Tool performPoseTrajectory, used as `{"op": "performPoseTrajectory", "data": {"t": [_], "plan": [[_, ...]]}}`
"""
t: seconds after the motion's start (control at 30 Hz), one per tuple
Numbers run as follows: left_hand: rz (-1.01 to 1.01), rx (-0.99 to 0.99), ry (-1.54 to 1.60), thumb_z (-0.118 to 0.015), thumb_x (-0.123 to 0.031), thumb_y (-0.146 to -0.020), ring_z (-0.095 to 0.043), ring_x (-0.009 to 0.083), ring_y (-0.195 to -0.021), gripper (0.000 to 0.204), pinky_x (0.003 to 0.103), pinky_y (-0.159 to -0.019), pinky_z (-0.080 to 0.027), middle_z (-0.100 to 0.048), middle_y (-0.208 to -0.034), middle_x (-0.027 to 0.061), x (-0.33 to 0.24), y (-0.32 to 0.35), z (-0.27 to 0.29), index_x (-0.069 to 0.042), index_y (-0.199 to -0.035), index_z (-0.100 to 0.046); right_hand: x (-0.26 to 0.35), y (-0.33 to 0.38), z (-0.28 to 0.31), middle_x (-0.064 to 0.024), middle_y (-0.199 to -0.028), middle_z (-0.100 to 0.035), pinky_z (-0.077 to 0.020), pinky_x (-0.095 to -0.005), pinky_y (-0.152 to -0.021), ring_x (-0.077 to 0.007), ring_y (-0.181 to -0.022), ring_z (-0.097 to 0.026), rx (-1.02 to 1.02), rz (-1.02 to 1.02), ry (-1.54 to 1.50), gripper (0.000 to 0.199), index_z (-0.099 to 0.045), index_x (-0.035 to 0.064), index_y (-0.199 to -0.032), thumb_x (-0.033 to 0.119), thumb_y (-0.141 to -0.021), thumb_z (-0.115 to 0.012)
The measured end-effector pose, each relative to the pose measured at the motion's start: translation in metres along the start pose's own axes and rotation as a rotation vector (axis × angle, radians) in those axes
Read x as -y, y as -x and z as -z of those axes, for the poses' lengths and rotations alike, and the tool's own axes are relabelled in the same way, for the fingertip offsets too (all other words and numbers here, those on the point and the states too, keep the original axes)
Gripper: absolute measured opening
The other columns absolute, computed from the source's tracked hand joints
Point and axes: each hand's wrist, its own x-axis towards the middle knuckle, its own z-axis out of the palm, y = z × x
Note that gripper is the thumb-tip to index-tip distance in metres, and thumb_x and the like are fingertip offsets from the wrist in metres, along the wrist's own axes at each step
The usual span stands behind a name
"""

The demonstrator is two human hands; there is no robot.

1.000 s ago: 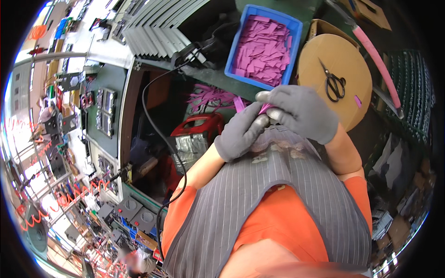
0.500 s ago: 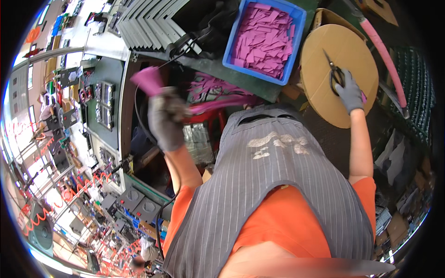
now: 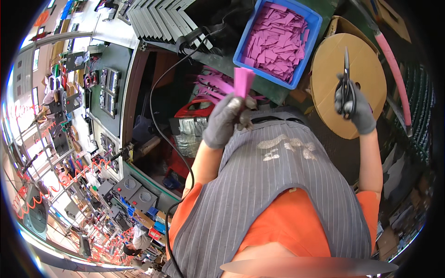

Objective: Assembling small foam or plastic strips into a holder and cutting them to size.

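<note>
My left hand (image 3: 221,123), in a grey glove, is closed around a bundle of pink strips (image 3: 243,82). Their ends stand up above the fist in front of my apron. On the other side, my gloved right hand (image 3: 360,113) grips black-handled scissors (image 3: 346,69), the blades pointing away from me. The scissors are held over a round cardboard sheet (image 3: 322,99). Beyond the hands, a blue bin (image 3: 311,48) is full of small cut pink pieces (image 3: 276,39). More long pink strips (image 3: 208,83) lie in a loose heap behind my left hand.
A red stool-like object (image 3: 194,109) and a silvery wrapped package (image 3: 190,134) are below the strips. A black cable (image 3: 160,127) hangs at my left. Stacked metal angle profiles (image 3: 162,23) lie at the far left, and a pink-wrapped bar (image 3: 391,69) slants at the right.
My left hand has come right, toward my middle, with the pink strips. My right hand has gone from lying against scissors on the cardboard to holding them upright.
</note>
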Motion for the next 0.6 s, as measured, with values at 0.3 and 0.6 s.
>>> {"op": "performPoseTrajectory", "data": {"t": [0.3,0.6], "plan": [[0.079,0.204,0.166,-0.044,-0.036,-0.092,-0.039,0.0099,-0.046,0.036,0.027,-0.053,-0.045,-0.043,-0.058,0.0029,0.008,-0.005,-0.009,-0.002,-0.095,-0.053,0.015,0.012,-0.084,-0.0008,-0.076,-0.050,-0.0423,-0.0166,-0.051,-0.0061,-0.056,-0.051,0.709,-0.286,-0.208,0.097,-0.031,-0.0070,-0.129,0.055,-0.067,-0.072],[0.087,0.166,0.074,-0.046,-0.040,-0.090,-0.040,0.0092,-0.048,0.039,0.024,-0.051,-0.042,-0.044,-0.060,0.0024,-0.001,-0.005,-0.014,-0.002,-0.094,-0.054,0.018,0.011,-0.102,0.0003,-0.072,-0.051,-0.0366,-0.0147,-0.043,-0.0052,-0.051,-0.050,0.601,-0.344,-0.144,0.110,-0.038,-0.0066,-0.124,0.075,-0.056,-0.065]]}}
